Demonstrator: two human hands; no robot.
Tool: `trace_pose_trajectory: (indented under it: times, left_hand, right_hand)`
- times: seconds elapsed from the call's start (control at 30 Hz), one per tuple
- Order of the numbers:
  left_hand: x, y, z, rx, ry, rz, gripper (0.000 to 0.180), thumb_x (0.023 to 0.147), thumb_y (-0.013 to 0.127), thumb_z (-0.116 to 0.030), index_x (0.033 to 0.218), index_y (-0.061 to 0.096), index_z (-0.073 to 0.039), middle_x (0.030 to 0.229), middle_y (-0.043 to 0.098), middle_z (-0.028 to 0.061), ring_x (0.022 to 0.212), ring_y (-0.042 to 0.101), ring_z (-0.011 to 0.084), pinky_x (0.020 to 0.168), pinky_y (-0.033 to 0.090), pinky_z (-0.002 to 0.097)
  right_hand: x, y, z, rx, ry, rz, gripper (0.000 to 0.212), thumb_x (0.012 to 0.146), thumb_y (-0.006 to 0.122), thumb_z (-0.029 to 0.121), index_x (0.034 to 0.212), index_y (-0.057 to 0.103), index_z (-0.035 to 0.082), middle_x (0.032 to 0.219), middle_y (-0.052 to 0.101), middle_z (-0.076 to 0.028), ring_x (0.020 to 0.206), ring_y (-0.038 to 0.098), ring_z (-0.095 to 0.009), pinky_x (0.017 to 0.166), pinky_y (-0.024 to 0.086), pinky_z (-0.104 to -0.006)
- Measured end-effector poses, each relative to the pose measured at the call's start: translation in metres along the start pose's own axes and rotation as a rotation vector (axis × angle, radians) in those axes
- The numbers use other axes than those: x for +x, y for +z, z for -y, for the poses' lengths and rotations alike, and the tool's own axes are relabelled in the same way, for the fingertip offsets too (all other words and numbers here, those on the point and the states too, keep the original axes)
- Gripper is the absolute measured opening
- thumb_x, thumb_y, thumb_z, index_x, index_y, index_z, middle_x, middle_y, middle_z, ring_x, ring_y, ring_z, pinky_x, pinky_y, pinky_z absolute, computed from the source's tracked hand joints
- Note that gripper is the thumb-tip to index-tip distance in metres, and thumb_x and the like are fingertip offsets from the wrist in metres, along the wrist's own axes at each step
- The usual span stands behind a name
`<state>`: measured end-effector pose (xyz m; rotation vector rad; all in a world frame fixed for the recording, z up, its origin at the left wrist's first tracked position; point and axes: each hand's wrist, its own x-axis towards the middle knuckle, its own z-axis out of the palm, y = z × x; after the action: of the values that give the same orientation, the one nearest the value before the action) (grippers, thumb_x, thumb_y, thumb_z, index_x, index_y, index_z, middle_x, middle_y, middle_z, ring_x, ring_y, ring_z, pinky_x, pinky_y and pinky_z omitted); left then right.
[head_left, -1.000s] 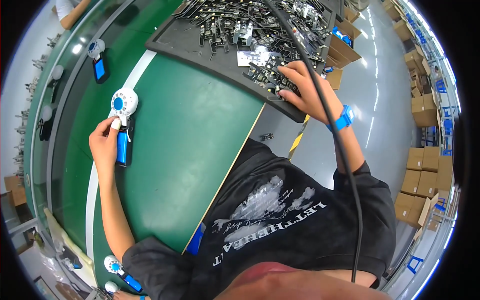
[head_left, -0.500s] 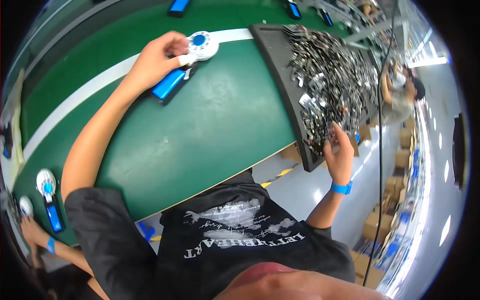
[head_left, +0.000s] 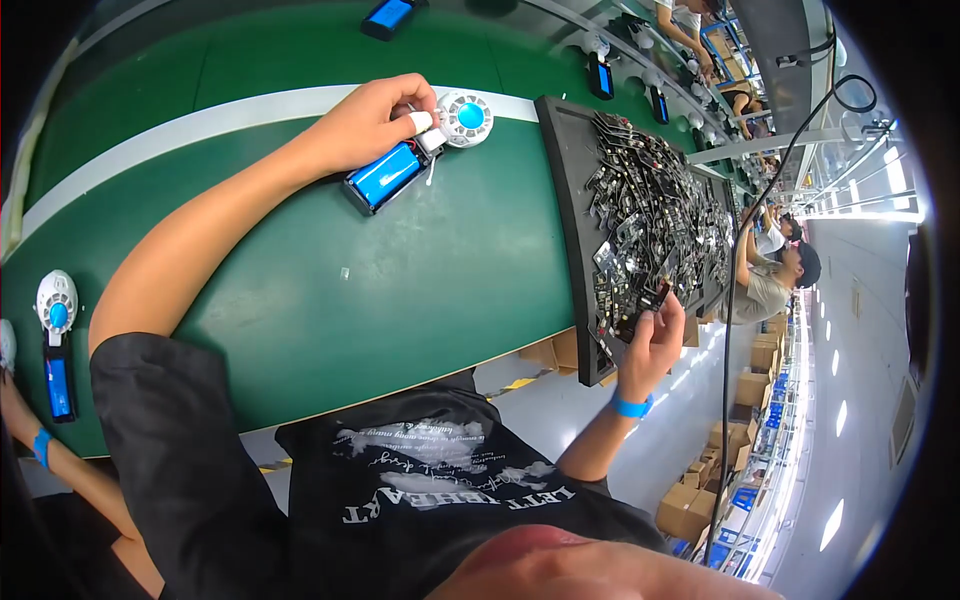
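Note:
My left hand is closed on what looks like an open-bodied handheld fan. Its round white head has a blue centre, and a blue battery sits in the black handle. Thin wires show near the joint, and white tape or a finger cover wraps my left thumb. Over the near edge of a dark tray, the fingers of my right hand pinch a small dark circuit board. Many similar boards lie heaped in that tray.
Another fan lies at the left of the green table, near a co-worker's arm. Fan parts with blue batteries rest beyond the white strip. A black cable hangs right of the tray. Cardboard boxes stand on the floor.
The view has shifted, so the table and tray sit differently in it. A circuit board now shows clearly between my right fingers. My left hand keeps its hold on the fan.

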<state>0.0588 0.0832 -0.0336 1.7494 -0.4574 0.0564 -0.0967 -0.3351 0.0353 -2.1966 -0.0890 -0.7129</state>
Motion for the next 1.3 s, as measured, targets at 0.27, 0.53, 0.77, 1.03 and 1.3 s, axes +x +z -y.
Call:
trace_pose_trajectory:
  times: [0.27,0.53,0.77,1.03,1.3]
  left_hand:
    - [-0.003,0.009,-0.01,-0.138,-0.039,0.036,0.015,0.092,0.073,-0.011,0.098,0.071,0.002,0.086,0.072,0.0058,0.078,0.067,0.0121,0.072,0.053,0.0289]
    - [-0.024,0.026,-0.033,0.215,0.177,-0.007,0.011,0.085,0.073,-0.006,0.095,0.074,-0.001,0.088,0.074,0.0113,0.073,0.07,0.0196,0.065,0.054,0.0313]
    - [-0.028,0.041,-0.037,0.332,0.421,-0.044,0.009,0.081,0.076,-0.007,0.086,0.069,-0.005,0.081,0.072,0.0089,0.073,0.07,0.0263,0.064,0.054,0.0351]
    - [-0.035,0.044,-0.05,0.529,0.534,-0.134,0.013,0.077,0.079,-0.009,0.082,0.067,-0.009,0.078,0.07,0.002,0.076,0.068,0.022,0.057,0.053,0.0351]
    - [-0.037,0.051,-0.059,0.668,0.624,-0.143,0.017,0.071,0.08,-0.01,0.08,0.066,-0.011,0.076,0.067,-0.0011,0.076,0.065,0.0188,0.054,0.052,0.0336]
  right_hand:
    - [0.003,0.143,0.045,0.692,0.431,0.389,0.033,0.104,0.04,0.0,0.137,0.042,-0.001,0.113,0.066,-0.021,0.082,0.074,-0.027,0.069,0.063,-0.0354]
    - [0.004,0.166,0.055,0.722,0.45,0.481,0.042,0.104,0.04,0.002,0.146,0.039,-0.003,0.105,0.071,-0.022,0.081,0.07,-0.02,0.075,0.059,-0.0319]
    - [-0.004,0.161,0.04,0.744,0.27,0.531,0.045,0.104,0.04,0.007,0.147,0.047,-0.008,0.112,0.066,-0.01,0.094,0.064,-0.016,0.086,0.053,-0.0298]
    - [-0.013,0.165,0.044,0.505,0.143,0.309,0.047,0.088,0.068,-0.011,0.135,0.061,-0.006,0.106,0.058,-0.004,0.091,0.061,-0.013,0.08,0.054,-0.0255]
    - [-0.019,0.177,0.065,0.05,-0.34,0.244,0.057,0.083,0.065,-0.013,0.138,0.061,0.0,0.107,0.059,-0.013,0.081,0.064,-0.022,0.064,0.055,-0.0319]
